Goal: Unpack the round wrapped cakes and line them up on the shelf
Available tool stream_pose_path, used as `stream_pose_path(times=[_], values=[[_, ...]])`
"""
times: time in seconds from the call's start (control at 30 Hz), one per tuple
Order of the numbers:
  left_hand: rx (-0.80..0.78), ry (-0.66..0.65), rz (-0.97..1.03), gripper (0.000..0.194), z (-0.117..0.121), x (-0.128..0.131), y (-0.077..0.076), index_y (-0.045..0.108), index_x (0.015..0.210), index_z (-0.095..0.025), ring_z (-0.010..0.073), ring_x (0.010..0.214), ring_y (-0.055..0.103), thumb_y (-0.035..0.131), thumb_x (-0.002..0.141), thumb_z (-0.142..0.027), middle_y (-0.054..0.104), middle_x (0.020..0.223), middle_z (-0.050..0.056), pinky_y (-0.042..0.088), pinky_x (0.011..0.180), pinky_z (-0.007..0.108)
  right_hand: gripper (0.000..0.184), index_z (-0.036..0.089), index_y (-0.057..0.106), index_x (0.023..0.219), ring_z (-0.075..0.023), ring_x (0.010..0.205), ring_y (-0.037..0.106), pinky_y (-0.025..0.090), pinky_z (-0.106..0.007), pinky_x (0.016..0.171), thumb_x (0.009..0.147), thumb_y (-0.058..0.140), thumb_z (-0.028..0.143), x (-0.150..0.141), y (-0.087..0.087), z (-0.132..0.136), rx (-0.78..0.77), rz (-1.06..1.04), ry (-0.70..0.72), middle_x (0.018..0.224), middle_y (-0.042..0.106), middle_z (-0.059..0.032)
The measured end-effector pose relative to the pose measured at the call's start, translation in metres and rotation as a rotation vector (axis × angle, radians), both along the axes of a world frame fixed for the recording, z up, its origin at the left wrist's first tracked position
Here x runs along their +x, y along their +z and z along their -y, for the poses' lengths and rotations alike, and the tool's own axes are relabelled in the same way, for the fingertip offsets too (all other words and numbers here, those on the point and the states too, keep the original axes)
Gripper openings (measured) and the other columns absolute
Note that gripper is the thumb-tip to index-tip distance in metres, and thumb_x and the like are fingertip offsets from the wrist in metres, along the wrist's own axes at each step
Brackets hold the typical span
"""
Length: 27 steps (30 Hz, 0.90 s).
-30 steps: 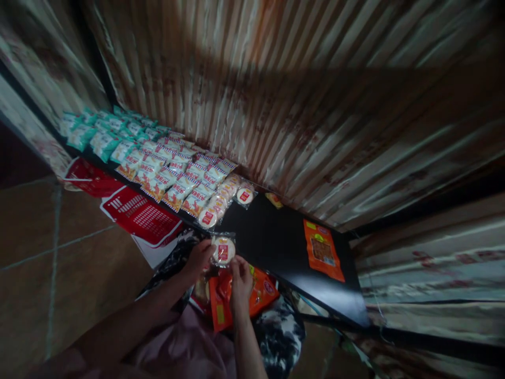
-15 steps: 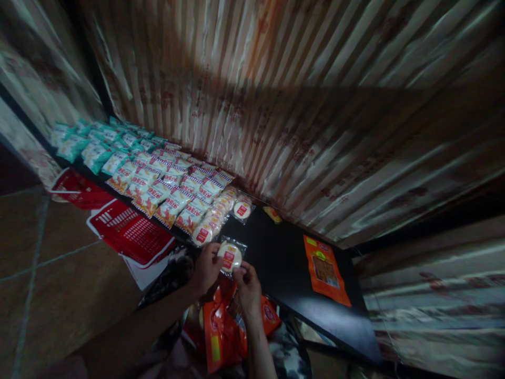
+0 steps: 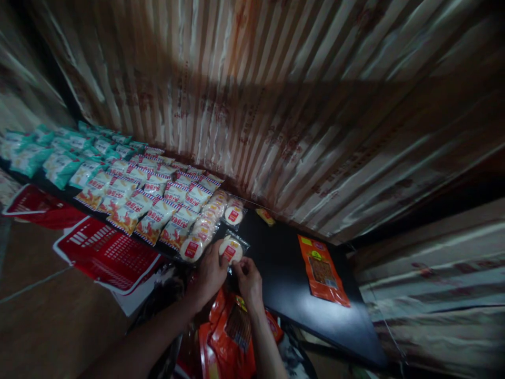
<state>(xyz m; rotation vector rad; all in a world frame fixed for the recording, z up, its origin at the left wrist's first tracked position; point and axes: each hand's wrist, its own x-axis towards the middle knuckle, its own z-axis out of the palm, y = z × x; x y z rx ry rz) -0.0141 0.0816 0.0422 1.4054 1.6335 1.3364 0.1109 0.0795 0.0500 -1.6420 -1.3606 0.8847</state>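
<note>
A clear-wrapped round white cracker (image 3: 230,249) with a red label is between my hands, just over the black table's front edge. My left hand (image 3: 211,275) is closed on its left side, thumb across the wrapper. At the lower right corner of the wrapper, the fingers of my right hand (image 3: 249,281) are pinched together. Beside it on the table lies a row of overlapping wrapped crackers (image 3: 203,229), and behind stands another wrapped cracker (image 3: 233,215). Orange food bags (image 3: 226,337) lie below my hands, partly covered by my right forearm.
White snack bags (image 3: 152,197) and teal snack bags (image 3: 63,163) fill the table's left part in rows. On the black table (image 3: 272,263) are an orange bag (image 3: 322,268) and a small yellow packet (image 3: 265,216). Red baskets (image 3: 106,252) sit below the front edge; a pleated curtain (image 3: 252,116) hangs behind.
My hands have brought the wrapped cracker slightly closer to the row of crackers. My left hand now covers more of its lower left side. The view has shifted, moving the left-hand goods further left.
</note>
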Motion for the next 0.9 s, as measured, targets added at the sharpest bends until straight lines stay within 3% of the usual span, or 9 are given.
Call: stream_pose_path(times=[0.1,0.3,0.57,0.9], values=[[0.004,-0.010,-0.053,0.041,-0.012,0.003,-0.003,0.053,0.119,-0.019,0.0270,0.117,0.053,0.049,0.079,-0.015,0.060,0.121,0.013,0.039,0.104,0.042,0.029,0.021,0.061,0.078,-0.0164,0.058,0.058,0.042,-0.025,0.056,0.072,0.061,0.049,0.002,-0.002,-0.014,0.027,0.008,-0.022,0.066,0.065,-0.0003],[0.035,-0.024,-0.196,0.044,-0.039,0.009,-0.001,0.048,0.126,-0.017,0.0262,0.118,0.052,0.044,0.082,-0.014,0.057,0.124,0.014,0.040,0.103,0.043,0.032,0.021,0.059,0.084,-0.0168,0.053,0.059,0.045,-0.026,0.050,0.069,0.062,0.049,-0.003,-0.009,-0.042,-0.034,-0.198,-0.024,0.065,0.063,0.0003],[0.161,-0.065,-0.301,0.052,-0.065,0.025,0.000,0.038,0.137,-0.012,0.0254,0.135,0.035,0.040,0.085,-0.017,0.045,0.140,0.015,0.031,0.112,0.045,0.029,0.019,0.059,0.084,-0.0161,0.060,0.058,0.046,-0.027,0.061,0.070,0.062,0.044,0.004,-0.016,-0.076,0.045,-0.181,-0.078,0.068,0.064,-0.0004],[0.124,-0.132,-0.278,0.059,-0.084,0.027,-0.008,0.028,0.143,-0.009,0.0270,0.142,0.020,0.039,0.087,-0.022,0.028,0.151,0.017,0.023,0.116,0.048,0.027,0.020,0.060,0.081,-0.0159,0.059,0.057,0.045,-0.028,0.061,0.070,0.061,0.044,0.008,-0.031,-0.109,0.058,-0.113,-0.055,0.069,0.064,-0.0013]])
